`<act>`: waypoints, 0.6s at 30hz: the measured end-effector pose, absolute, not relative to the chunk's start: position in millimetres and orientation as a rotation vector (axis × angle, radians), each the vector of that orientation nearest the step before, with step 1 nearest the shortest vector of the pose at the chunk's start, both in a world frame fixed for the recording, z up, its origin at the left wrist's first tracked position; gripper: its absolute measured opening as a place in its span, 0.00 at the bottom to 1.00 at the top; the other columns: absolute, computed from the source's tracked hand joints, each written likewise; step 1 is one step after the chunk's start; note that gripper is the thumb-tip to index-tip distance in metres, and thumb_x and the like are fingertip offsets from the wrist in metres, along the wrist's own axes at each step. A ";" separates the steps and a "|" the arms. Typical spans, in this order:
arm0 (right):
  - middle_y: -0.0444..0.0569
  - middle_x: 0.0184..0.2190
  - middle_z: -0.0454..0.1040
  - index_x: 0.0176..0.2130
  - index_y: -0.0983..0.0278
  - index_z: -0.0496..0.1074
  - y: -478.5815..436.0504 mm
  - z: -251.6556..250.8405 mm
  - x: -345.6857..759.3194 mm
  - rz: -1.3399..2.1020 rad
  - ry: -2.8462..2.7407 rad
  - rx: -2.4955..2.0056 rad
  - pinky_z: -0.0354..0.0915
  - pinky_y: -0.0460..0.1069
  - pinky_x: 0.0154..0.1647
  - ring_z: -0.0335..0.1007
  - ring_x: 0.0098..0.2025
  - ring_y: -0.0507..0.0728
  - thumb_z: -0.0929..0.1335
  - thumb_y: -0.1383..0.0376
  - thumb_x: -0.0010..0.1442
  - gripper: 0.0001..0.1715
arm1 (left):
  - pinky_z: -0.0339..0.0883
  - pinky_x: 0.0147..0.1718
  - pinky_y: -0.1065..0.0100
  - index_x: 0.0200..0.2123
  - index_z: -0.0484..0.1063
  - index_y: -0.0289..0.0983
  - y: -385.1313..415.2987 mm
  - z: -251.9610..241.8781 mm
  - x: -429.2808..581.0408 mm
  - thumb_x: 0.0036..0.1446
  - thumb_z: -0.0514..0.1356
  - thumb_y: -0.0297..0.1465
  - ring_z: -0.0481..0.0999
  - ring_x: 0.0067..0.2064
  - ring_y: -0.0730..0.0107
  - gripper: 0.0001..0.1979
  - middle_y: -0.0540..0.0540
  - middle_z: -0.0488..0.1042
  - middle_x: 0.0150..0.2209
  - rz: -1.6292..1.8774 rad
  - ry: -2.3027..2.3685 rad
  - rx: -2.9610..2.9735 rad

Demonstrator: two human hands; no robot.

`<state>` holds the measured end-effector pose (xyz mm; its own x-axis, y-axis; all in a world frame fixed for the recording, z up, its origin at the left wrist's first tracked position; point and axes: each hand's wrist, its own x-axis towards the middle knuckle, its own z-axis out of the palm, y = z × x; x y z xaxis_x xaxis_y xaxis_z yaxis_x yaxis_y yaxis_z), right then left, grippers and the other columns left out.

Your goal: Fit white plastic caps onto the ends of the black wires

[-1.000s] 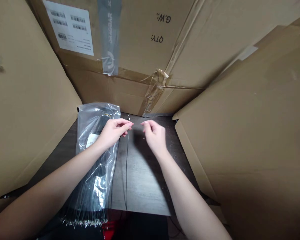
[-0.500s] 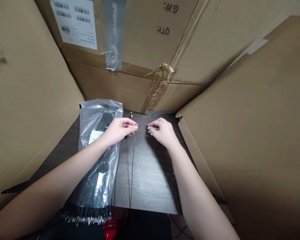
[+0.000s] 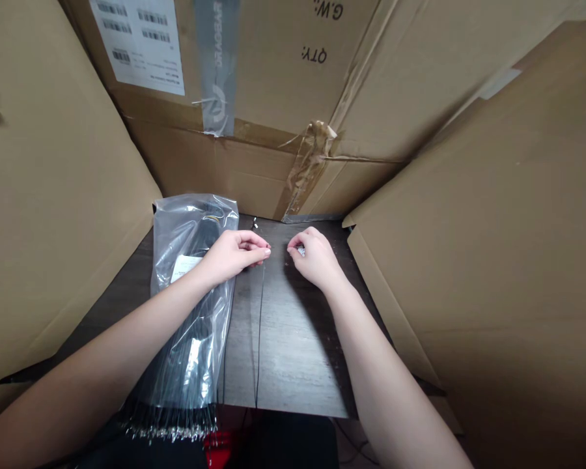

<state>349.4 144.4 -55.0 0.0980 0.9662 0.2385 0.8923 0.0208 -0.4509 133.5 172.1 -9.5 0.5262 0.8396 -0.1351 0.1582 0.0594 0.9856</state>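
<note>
Black wire [image 3: 259, 339] is showing just under the left hand [image 3: 234, 255], whose fingertips are meeting; whether they are clamping it, I cannot tell. The right hand [image 3: 317, 259] is curling over white bits [image 3: 301, 250], covering more of them than half a second ago; its grip is too hidden to judge. The wire is running down the table [image 3: 297, 378] beside a clear bag [image 3: 176, 221], whose label [image 3: 183, 266] is showing unreadable print. Beyond, the box [image 3: 273, 85] is showing "QTY:" and "G.W.:" upside down, beside tape [image 3: 217, 71] seemingly reading "DRAGBAR" sideways.
</note>
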 end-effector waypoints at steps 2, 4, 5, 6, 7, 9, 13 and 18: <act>0.51 0.37 0.72 0.31 0.62 0.76 144.8 -53.7 349.7 0.212 -1.798 -1.875 0.65 0.55 0.48 0.70 0.40 0.60 0.69 0.69 0.58 0.05 | 0.67 0.30 0.69 0.33 0.78 0.33 171.8 -8.8 133.9 0.51 0.69 0.31 0.74 0.27 0.73 0.08 0.48 0.77 0.25 0.644 0.922 1.441; 0.50 0.35 0.73 0.31 0.62 0.76 145.2 -51.3 349.8 0.248 -1.781 -1.847 0.65 0.55 0.47 0.69 0.38 0.59 0.69 0.69 0.58 0.05 | 0.68 0.30 0.69 0.32 0.77 0.33 172.0 -8.8 134.3 0.50 0.69 0.31 0.74 0.27 0.73 0.08 0.48 0.77 0.24 0.647 0.922 1.431; 0.50 0.35 0.73 0.31 0.62 0.77 145.3 -49.9 349.7 0.264 -1.771 -1.835 0.65 0.54 0.47 0.69 0.37 0.58 0.69 0.69 0.58 0.05 | 0.68 0.30 0.69 0.32 0.77 0.33 172.3 -9.0 134.4 0.50 0.69 0.31 0.74 0.27 0.73 0.08 0.48 0.76 0.24 0.649 0.920 1.426; 0.50 0.34 0.74 0.31 0.61 0.77 145.3 -48.5 349.6 0.275 -1.760 -1.827 0.65 0.54 0.46 0.69 0.37 0.58 0.70 0.69 0.57 0.05 | 0.68 0.30 0.69 0.32 0.76 0.33 172.6 -9.3 134.5 0.50 0.69 0.31 0.74 0.27 0.73 0.08 0.48 0.76 0.24 0.651 0.918 1.422; 0.49 0.34 0.75 0.30 0.61 0.77 145.2 -47.1 349.2 0.282 -1.751 -1.825 0.65 0.54 0.46 0.69 0.37 0.58 0.70 0.69 0.57 0.05 | 0.68 0.31 0.69 0.31 0.76 0.33 172.9 -9.6 134.5 0.50 0.69 0.31 0.74 0.27 0.73 0.08 0.48 0.76 0.24 0.651 0.915 1.422; 0.49 0.33 0.77 0.29 0.61 0.78 144.7 -44.5 348.3 0.303 -1.740 -1.838 0.65 0.54 0.46 0.70 0.37 0.58 0.71 0.69 0.56 0.05 | 0.69 0.31 0.69 0.31 0.76 0.33 173.3 -10.1 134.6 0.50 0.69 0.31 0.74 0.27 0.73 0.08 0.48 0.76 0.24 0.649 0.912 1.426; 0.49 0.34 0.81 0.27 0.61 0.79 143.2 -39.3 346.1 0.365 -1.698 -1.878 0.64 0.55 0.47 0.71 0.38 0.59 0.73 0.69 0.55 0.05 | 0.69 0.31 0.69 0.30 0.76 0.33 172.9 -11.2 134.7 0.49 0.69 0.31 0.74 0.27 0.73 0.08 0.49 0.76 0.24 0.644 0.914 1.432; 0.46 0.28 0.78 0.28 0.62 0.78 141.3 -35.5 339.3 0.583 -1.406 -1.718 0.63 0.52 0.36 0.68 0.29 0.54 0.74 0.66 0.53 0.03 | 0.69 0.32 0.69 0.31 0.77 0.33 173.7 -15.3 134.1 0.49 0.69 0.31 0.75 0.29 0.72 0.08 0.48 0.77 0.25 0.651 0.876 1.450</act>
<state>339.3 141.3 -35.5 0.2684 0.9526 0.1429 0.5722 -0.0383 -0.8192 134.1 173.7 -15.3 0.5506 0.8271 -0.1126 0.1307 0.0477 0.9903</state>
